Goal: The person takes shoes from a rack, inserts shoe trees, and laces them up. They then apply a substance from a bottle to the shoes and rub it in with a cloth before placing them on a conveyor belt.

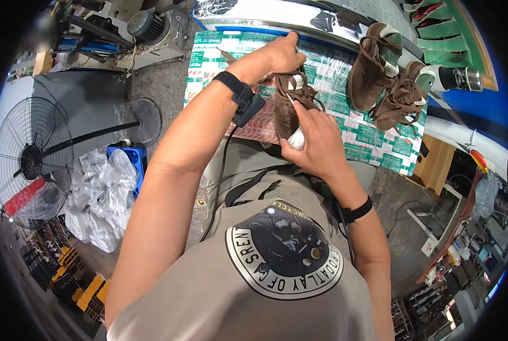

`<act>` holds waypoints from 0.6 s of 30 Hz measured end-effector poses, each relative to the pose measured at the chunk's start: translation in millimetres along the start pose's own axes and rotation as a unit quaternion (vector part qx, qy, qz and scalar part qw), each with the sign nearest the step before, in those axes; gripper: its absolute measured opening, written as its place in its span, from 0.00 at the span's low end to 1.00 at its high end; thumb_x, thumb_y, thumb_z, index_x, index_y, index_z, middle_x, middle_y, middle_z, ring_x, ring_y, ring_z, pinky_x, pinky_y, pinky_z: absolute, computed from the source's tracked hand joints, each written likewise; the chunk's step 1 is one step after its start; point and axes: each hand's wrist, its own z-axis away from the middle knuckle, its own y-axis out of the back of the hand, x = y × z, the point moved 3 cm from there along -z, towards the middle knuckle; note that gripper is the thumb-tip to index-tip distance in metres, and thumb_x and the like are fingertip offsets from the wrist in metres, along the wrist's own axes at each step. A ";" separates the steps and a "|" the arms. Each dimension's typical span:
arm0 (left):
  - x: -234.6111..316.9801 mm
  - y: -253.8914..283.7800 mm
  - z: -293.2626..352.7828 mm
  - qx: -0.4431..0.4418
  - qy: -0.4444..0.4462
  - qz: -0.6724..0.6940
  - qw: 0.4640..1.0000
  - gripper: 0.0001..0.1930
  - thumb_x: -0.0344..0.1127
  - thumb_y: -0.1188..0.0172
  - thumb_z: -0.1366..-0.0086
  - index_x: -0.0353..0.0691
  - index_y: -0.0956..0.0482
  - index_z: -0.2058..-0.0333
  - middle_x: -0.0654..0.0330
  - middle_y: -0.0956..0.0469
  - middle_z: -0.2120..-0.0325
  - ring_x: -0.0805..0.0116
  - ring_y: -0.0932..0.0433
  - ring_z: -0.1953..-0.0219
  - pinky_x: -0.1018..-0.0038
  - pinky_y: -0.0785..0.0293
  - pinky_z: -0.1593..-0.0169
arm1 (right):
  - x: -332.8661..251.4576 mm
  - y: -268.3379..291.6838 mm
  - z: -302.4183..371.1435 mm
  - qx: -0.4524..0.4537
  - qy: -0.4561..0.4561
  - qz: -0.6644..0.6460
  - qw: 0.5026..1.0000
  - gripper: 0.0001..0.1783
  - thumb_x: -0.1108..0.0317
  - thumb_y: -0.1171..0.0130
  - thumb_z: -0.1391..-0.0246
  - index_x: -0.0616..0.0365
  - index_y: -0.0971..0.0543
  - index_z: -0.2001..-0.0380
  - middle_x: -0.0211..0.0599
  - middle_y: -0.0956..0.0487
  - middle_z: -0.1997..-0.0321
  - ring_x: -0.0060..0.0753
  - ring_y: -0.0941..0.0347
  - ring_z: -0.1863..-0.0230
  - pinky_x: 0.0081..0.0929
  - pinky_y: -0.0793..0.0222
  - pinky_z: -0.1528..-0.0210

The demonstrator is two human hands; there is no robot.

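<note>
Actually closed, the right hand (319, 139) has its fingers curled around a white-handled tool (297, 138), with a thin pale tip showing ahead of the index finger by the laces. The left hand (279, 54) is bent over the far end of the same brown shoe (285, 116); its fingertips are partly hidden, so I cannot tell how tightly they grip. That shoe lies between both hands near the close edge of the work table, toe toward the person, its laces (313, 95) loose to the right. Under it is a green, white and red printed covering (336, 71). Farther right on this covering stand two more brown shoes, one (367, 74) taller in view, the other (399, 105) just beside it with its laces tangled. A black strap with a boxy device (249, 107) circles the left wrist, and a plain black band (359, 210) the right. Well off to the left are a round fan (31, 162), a heap of clear plastic (100, 199) against a blue crate (142, 156), and, above these, a grey motor (146, 25)
</note>
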 end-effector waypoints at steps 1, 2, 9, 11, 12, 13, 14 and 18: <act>1.5 -0.5 0.1 0.000 0.000 0.003 1.000 0.37 0.47 0.41 0.24 0.27 0.38 0.27 0.28 0.27 0.34 0.35 0.25 0.31 0.55 0.28 0.29 | 0.8 0.1 -0.6 -0.001 -0.001 0.001 1.000 0.46 0.55 0.24 0.54 0.68 0.24 0.34 0.49 0.20 0.55 0.53 0.22 0.52 0.46 0.29 0.46; 2.5 -0.5 -0.1 -0.001 0.000 0.004 1.000 0.37 0.47 0.41 0.24 0.27 0.38 0.27 0.28 0.27 0.34 0.35 0.25 0.31 0.55 0.28 0.29 | 1.9 0.0 -1.8 0.000 0.002 -0.002 1.000 0.46 0.55 0.24 0.54 0.68 0.24 0.34 0.49 0.20 0.55 0.53 0.22 0.53 0.46 0.29 0.46; -6.9 -2.0 -4.5 0.034 -0.021 -0.003 0.999 0.38 0.48 0.39 0.27 0.25 0.35 0.30 0.27 0.24 0.37 0.33 0.19 0.39 0.52 0.20 0.36 | -0.1 -0.5 -5.7 0.009 0.005 0.005 1.000 0.46 0.55 0.23 0.55 0.69 0.24 0.34 0.48 0.20 0.56 0.53 0.23 0.53 0.46 0.29 0.46; -3.4 -3.0 -2.3 0.027 -0.021 0.000 0.999 0.38 0.48 0.39 0.27 0.25 0.35 0.29 0.27 0.24 0.37 0.33 0.19 0.38 0.52 0.20 0.36 | 0.7 -1.3 -3.3 0.001 0.000 -0.002 1.000 0.46 0.55 0.23 0.55 0.69 0.24 0.34 0.48 0.20 0.56 0.53 0.23 0.53 0.46 0.29 0.46; -4.3 -3.1 -1.4 0.025 -0.016 0.000 1.000 0.38 0.48 0.39 0.27 0.25 0.35 0.29 0.27 0.24 0.37 0.33 0.20 0.37 0.52 0.21 0.35 | 0.6 -1.9 -3.2 -0.009 0.000 -0.009 1.000 0.46 0.56 0.23 0.55 0.69 0.24 0.35 0.49 0.20 0.57 0.53 0.23 0.53 0.47 0.29 0.45; -5.3 -3.4 -0.6 0.024 -0.012 0.000 1.000 0.38 0.48 0.39 0.27 0.25 0.35 0.29 0.27 0.25 0.37 0.33 0.21 0.36 0.52 0.22 0.34 | 0.8 -0.3 -1.2 -0.009 0.000 -0.010 1.000 0.46 0.56 0.23 0.55 0.69 0.24 0.35 0.49 0.20 0.57 0.53 0.23 0.53 0.47 0.29 0.45; -5.6 -4.7 0.2 0.023 -0.011 -0.001 1.000 0.38 0.48 0.39 0.27 0.25 0.35 0.29 0.27 0.25 0.37 0.33 0.21 0.36 0.52 0.22 0.34 | 1.6 2.2 2.4 -0.019 -0.004 -0.025 0.999 0.45 0.56 0.23 0.55 0.70 0.23 0.36 0.49 0.20 0.57 0.54 0.22 0.53 0.48 0.29 0.46; -0.4 -5.5 -1.9 0.029 -0.009 -0.012 0.999 0.39 0.48 0.39 0.27 0.25 0.37 0.28 0.27 0.25 0.36 0.33 0.23 0.34 0.52 0.24 0.32 | 2.6 9.0 -0.2 -0.023 -0.013 -0.087 0.996 0.42 0.56 0.24 0.54 0.73 0.22 0.39 0.52 0.19 0.58 0.58 0.21 0.56 0.50 0.26 0.49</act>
